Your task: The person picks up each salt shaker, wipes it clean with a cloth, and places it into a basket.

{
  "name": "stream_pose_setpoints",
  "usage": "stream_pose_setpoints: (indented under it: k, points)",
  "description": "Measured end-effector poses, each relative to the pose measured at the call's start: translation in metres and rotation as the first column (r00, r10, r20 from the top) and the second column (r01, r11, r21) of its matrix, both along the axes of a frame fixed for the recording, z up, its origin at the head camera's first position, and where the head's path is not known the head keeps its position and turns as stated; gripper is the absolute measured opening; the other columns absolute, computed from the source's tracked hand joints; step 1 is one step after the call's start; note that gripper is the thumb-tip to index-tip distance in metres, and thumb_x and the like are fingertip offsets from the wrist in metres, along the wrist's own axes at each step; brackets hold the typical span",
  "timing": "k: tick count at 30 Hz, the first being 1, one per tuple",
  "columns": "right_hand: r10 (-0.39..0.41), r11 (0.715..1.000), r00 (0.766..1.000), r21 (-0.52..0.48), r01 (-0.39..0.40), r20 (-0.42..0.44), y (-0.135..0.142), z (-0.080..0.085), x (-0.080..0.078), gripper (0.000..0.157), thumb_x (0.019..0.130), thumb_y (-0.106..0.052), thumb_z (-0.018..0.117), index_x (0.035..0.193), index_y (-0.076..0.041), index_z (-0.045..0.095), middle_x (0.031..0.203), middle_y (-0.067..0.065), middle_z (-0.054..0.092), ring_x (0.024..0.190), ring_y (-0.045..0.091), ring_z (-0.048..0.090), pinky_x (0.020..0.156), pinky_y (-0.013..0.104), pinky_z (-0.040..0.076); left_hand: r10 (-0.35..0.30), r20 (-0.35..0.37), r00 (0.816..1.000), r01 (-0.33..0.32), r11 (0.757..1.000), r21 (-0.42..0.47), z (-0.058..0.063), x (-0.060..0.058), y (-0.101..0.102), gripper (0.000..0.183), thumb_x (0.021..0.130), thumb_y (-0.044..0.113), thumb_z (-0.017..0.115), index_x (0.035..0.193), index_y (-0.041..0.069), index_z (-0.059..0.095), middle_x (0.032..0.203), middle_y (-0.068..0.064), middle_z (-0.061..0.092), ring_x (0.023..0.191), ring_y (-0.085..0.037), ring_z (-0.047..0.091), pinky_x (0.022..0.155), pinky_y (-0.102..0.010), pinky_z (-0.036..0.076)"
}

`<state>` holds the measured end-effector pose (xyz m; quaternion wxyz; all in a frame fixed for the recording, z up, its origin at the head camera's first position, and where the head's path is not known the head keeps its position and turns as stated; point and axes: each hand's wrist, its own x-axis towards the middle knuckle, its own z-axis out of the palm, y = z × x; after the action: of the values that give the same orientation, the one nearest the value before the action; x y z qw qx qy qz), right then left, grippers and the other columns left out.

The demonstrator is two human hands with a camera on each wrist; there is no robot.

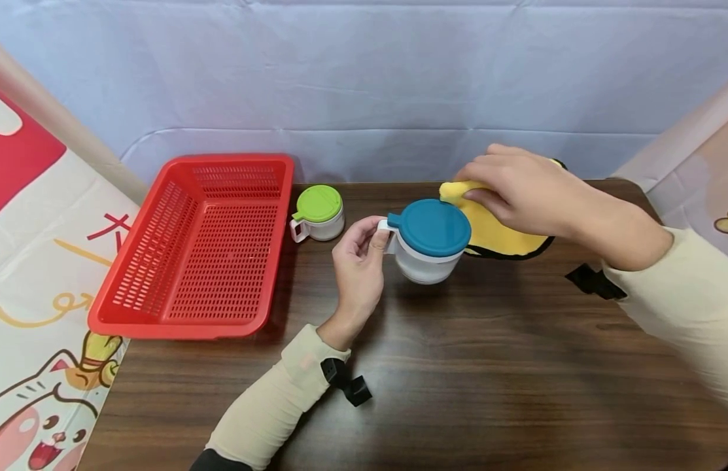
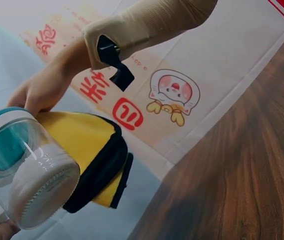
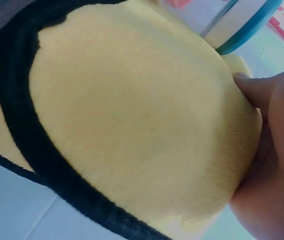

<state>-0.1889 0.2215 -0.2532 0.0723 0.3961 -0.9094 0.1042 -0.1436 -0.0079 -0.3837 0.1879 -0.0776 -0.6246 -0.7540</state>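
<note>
Wooden tabletop (image 1: 469, 379) bears basket (image 1: 178, 329), green-lidded jar (image 1: 319, 212); left hand (image 1: 360, 261) grips canister (image 1: 432, 237), right hand (image 1: 519, 186) pinches cloth (image 1: 502, 235).

Dark wood-grain table (image 1: 517, 366): red basket (image 1: 181, 328) at left, green-lidded jar (image 1: 319, 212) just beside it.

Left hand (image 1: 359, 265): pinching the handle (image 1: 386, 226), white, of one blue-lidded jar (image 1: 434, 229). Right hand (image 1: 519, 190): gripping one yellow cloth (image 1: 505, 229), black-edged, at the jar's far right side. Left of the left hand: one smaller green-lidded jar (image 1: 320, 214), handled; farther left, one red basket (image 1: 275, 261), perforated. Under both hands: one desk (image 1: 487, 360), dark wood-grain. Beyond the hands: one pale sheet (image 1: 375, 65), creased.
</note>
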Motion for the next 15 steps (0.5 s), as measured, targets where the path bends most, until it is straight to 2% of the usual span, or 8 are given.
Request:
stream_pose_setpoints:
  k: [8, 15]
  points:
    - [-0.113, 0.993, 0.990, 0.051, 0.109, 0.082, 0.007, 0.006, 0.012, 0.018, 0.098, -0.012, 0.069, 0.115, -0.010, 0.071, 0.091, 0.000, 0.059, 0.075, 0.014, 0.042, 0.062, 0.034, 0.039, 0.005, 0.008, 1.000, -0.005, 1.000, 0.003, -0.001, -0.001, -0.001, 0.017, 0.098, 0.000, 0.065, 0.111, -0.011, 0.067, 0.105, -0.022, 0.070, 0.095, -0.011, 0.065, 0.088, -0.026, 0.054]
    - [-0.136, 0.990, 0.983, 0.062, 0.130, 0.119, 0.011, 0.009, 0.022, 0.012, 0.099, -0.015, 0.065, 0.110, -0.013, 0.070, 0.088, -0.002, 0.057, 0.074, 0.014, 0.044, 0.065, 0.036, 0.041, 0.020, 0.025, 0.999, -0.021, 0.999, 0.031, -0.001, -0.002, -0.001, 0.017, 0.098, -0.002, 0.064, 0.111, -0.013, 0.066, 0.106, -0.024, 0.070, 0.095, -0.010, 0.065, 0.089, -0.025, 0.054]
